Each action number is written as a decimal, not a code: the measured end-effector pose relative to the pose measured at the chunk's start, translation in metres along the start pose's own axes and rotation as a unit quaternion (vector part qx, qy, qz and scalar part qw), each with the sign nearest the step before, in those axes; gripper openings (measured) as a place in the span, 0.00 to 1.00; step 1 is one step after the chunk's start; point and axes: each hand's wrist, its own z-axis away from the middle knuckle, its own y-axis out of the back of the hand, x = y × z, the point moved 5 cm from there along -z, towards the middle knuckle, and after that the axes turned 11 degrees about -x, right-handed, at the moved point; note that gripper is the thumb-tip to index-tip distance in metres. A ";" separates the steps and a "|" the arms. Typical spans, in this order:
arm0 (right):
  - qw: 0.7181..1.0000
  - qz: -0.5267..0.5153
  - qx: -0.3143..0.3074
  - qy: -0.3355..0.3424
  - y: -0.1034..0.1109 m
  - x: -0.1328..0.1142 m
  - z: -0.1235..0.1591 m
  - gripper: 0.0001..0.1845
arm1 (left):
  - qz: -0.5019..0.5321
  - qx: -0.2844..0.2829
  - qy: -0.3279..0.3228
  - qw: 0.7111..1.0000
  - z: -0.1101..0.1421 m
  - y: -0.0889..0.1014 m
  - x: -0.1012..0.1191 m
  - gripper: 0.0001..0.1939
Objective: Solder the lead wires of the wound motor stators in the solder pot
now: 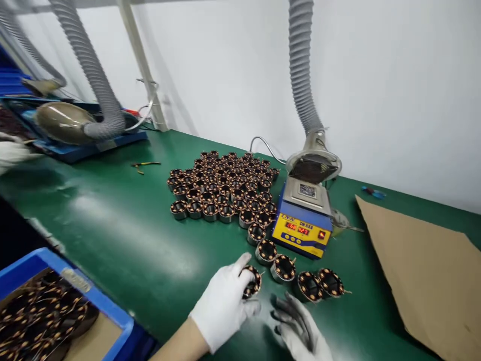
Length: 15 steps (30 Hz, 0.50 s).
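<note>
My left hand [225, 301], in a white glove, is closed round a copper-wound stator [251, 283] at the near edge of the green table [124, 225]. My right hand [298, 326], also gloved, hovers just right of it with fingers spread and nothing in it. A short row of stators [283, 267] lies on its side just beyond my hands, running towards the solder pot. A dense group of many upright stators [225, 188] fills the table's middle.
A blue and yellow solder pot [304, 220] with red digits stands under a grey extraction hose [300, 65]. Brown cardboard [421, 265] lies at right. A blue bin [45, 311] of stators sits near left. Another person's gloved hand [13, 153] shows far left.
</note>
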 end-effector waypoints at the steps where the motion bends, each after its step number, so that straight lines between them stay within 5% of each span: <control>1: 1.000 -0.015 0.016 0.012 -0.003 -0.006 -0.002 0.28 | 0.019 -0.021 -0.015 0.999 0.007 -0.011 0.008 0.15; 5: 1.000 0.000 0.010 -0.004 -0.014 -0.023 -0.009 0.23 | 0.089 -0.015 -0.105 0.990 0.022 -0.027 0.036 0.23; 11: 0.995 0.085 -0.038 -0.022 -0.001 -0.043 0.007 0.15 | 0.210 -0.029 -0.228 0.950 0.026 -0.009 0.063 0.21; 15: 0.982 0.135 -0.065 0.111 -0.003 -0.063 0.012 0.07 | 0.484 -0.096 -0.188 0.849 0.021 -0.018 0.067 0.09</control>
